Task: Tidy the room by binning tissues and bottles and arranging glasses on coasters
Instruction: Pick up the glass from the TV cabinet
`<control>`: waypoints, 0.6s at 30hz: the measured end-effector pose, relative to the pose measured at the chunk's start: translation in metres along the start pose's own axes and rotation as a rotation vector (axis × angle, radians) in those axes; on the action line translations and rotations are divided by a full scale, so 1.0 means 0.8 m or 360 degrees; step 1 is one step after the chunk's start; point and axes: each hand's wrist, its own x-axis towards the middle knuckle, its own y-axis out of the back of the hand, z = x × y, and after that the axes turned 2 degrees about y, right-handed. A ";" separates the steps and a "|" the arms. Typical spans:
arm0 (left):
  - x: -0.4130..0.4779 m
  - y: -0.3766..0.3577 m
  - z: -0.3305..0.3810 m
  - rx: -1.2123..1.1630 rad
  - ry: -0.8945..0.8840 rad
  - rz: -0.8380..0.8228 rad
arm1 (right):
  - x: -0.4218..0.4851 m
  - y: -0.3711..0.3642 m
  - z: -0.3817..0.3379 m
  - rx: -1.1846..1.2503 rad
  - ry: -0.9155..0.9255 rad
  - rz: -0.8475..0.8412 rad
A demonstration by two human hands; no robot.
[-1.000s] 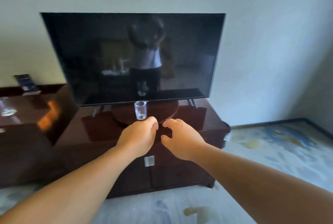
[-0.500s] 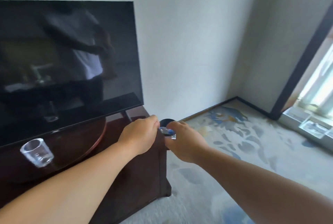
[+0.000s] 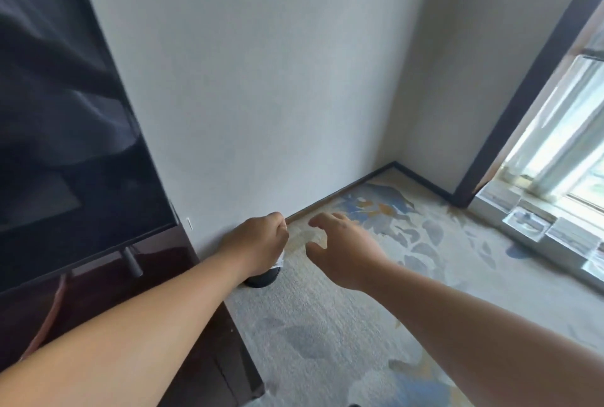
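Note:
My left hand [image 3: 261,241] is closed in a fist right above a small black round bin [image 3: 263,279] that stands on the carpet against the wall. A scrap of white tissue [image 3: 280,260] pokes out from under the fist, just over the bin's rim. The fist and wrist hide most of the bin. My right hand [image 3: 343,244] hovers to the right of the bin with its fingers spread and nothing in it. No glass, coaster or bottle shows in the head view.
A dark wooden TV cabinet [image 3: 196,357] stands at the lower left, with a black TV [image 3: 65,128] on it. Patterned blue and beige carpet [image 3: 376,325] covers the floor. A window [image 3: 562,151] with a low sill is at the right.
The view has swung right and down, off the cabinet and its glass and onto the room corner. Both hands moved to the bin on the floor. My right hand has opened wider.

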 end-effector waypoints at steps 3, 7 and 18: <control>0.077 -0.024 0.009 -0.0016 0.0095 -0.0061 | 0.073 0.000 0.055 0.0028 0.0057 -0.0028; 0.167 -0.042 0.019 0.0059 0.0258 -0.0160 | 0.160 0.016 0.116 0.0056 0.0097 -0.0155; 0.350 -0.057 -0.054 -0.0014 0.0595 -0.0159 | 0.398 -0.005 0.164 0.0028 0.0190 -0.0417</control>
